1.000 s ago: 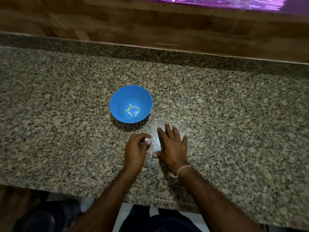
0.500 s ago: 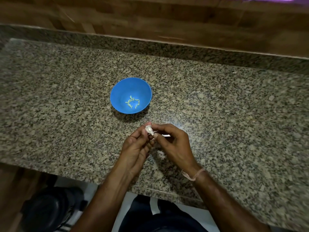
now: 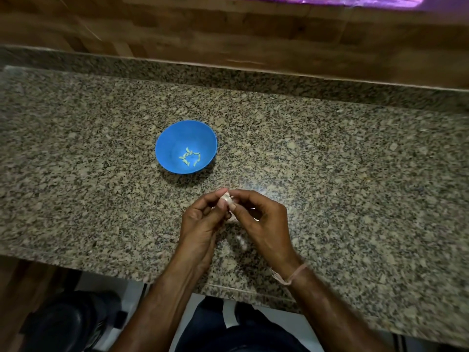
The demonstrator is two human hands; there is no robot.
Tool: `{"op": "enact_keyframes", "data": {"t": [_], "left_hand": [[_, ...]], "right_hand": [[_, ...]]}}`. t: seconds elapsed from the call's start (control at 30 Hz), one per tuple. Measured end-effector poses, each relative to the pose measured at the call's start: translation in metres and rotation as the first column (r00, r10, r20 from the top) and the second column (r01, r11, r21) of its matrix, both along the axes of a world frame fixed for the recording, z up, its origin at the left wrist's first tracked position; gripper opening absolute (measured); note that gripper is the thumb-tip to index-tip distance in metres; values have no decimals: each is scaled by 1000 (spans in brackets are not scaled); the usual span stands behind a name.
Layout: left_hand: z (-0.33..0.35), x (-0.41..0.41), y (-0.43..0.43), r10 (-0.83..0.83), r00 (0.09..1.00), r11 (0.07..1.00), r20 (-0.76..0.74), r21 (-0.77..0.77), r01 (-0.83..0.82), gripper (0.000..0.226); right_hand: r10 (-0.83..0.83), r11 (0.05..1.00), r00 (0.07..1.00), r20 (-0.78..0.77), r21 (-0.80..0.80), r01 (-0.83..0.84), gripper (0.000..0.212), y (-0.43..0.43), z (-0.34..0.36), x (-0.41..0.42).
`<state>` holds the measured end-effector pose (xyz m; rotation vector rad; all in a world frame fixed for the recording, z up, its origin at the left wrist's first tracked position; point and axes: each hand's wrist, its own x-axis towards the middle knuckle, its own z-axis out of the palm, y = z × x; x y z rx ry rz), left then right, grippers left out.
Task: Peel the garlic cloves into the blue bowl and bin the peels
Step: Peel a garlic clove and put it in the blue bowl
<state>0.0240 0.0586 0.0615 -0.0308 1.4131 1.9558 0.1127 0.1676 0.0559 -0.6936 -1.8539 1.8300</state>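
Above granite counter (image 3: 355, 174): left hand (image 3: 200, 224), right hand (image 3: 264, 224) both pinch garlic clove (image 3: 225, 197) with fingertips.

One view for me, a head cam on the person, facing forward and steeply down, wide-angle with bowed edges. The left hand (image 3: 200, 224) and right hand (image 3: 264, 224) are close to the lens, just under frame centre, pinching a garlic clove (image 3: 225, 198), with the forearms entering from the bottom edge. The blue bowl (image 3: 162, 148) sits just beyond the hands, toward the left-hand side. The granite counter (image 3: 355, 174) fills the middle band, and the wood wall (image 3: 228, 34) is well beyond the hands. Nearer than the wrists, the counter's front edge and the floor look blurry.
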Motion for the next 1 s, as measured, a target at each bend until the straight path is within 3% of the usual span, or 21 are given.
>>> {"op": "enact_keyframes", "data": {"t": [0.13,0.37,0.6,1.0], "left_hand": [[2,-2,-2,-4,995,998,-100,-55,-2,34],[10,2,-5,1,988,995,-157,-101,-17,35],[13,1,-7,-37,999,999,24,24,36,31],[16,2,-8,-57,993,994,102,104,46,39]], "right_hand": [[35,976,999,-40,216,-25,24,1,3,2],[43,920,999,-26,392,-29,22,4,5,1],[15,998,999,-42,62,-12,17,-1,11,2],[-15,1000,999,34,6,15,16,-7,13,-1]]}}
